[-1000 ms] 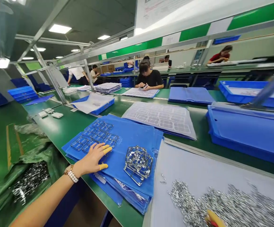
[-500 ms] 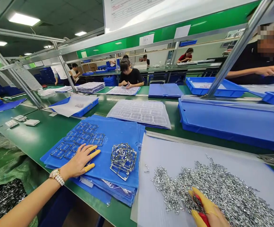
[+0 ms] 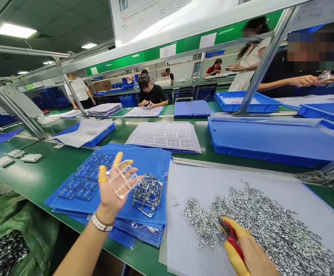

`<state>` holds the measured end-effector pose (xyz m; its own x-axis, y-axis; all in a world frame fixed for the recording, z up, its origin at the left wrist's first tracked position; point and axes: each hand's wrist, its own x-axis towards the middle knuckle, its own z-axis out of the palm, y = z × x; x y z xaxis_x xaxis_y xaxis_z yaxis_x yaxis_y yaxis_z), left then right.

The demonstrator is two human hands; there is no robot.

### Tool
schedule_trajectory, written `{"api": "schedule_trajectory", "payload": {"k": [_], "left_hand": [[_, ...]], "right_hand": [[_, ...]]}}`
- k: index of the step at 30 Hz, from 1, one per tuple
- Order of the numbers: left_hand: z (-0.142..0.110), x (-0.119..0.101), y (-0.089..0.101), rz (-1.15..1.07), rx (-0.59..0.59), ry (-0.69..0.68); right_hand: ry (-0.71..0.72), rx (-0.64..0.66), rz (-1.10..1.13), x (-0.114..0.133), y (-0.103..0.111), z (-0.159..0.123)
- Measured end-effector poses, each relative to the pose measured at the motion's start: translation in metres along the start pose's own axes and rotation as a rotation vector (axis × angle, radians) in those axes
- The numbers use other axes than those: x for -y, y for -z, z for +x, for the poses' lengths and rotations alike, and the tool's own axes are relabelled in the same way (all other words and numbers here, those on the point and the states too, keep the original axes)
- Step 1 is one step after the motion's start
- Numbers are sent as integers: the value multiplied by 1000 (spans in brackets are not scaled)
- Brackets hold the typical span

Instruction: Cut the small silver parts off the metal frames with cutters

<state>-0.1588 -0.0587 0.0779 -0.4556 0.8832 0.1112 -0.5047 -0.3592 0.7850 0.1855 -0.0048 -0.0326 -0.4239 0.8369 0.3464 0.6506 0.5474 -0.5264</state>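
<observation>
My left hand (image 3: pixel 112 188) is raised above a blue folder stack (image 3: pixel 144 226), fingers spread and wearing yellow finger cots. A thin silvery metal lattice frame (image 3: pixel 123 178) lies across those fingers. Beside the hand sits a tangled heap of metal frames (image 3: pixel 147 194) on the folder. Further left on the stack are dark metal lattice sheets (image 3: pixel 80 184). My right hand (image 3: pixel 249 251), also with yellow cots, grips red-handled cutters (image 3: pixel 232 237) at the edge of a pile of small silver metal pieces (image 3: pixel 259 226) on a pale grey plastic sheet (image 3: pixel 213 253).
A long green workbench (image 3: pixel 54 165) carries blue trays (image 3: pixel 270 140), perforated sheets (image 3: pixel 164 137) and small white boxes (image 3: pixel 31 157). Several co-workers sit or stand along the benches. A green bag of metal scrap (image 3: pixel 4 253) lies at lower left.
My left hand has lifted off the folder and turned its palm toward me, with a lattice frame across its fingers. My right hand and cutters have shifted up and left. A standing person has appeared at back right.
</observation>
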Motion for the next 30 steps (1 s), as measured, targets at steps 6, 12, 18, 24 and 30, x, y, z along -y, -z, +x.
{"api": "schedule_trajectory", "payload": {"k": [6,12,18,24,30], "left_hand": [[-11,100,-89,-297,219,652],[-13,152,-97,-266,266,813],[-13,158,-94,-247,211,830],[-12,161,-91,-245,186,855],[-12,160,-92,-257,180,852]], "right_hand": [[263,-166,-154,47,30,9],[265,-174,-341,64,43,15],[251,-128,-454,65,27,31],[242,-102,-487,69,22,39],[259,-97,-486,67,20,38]]}}
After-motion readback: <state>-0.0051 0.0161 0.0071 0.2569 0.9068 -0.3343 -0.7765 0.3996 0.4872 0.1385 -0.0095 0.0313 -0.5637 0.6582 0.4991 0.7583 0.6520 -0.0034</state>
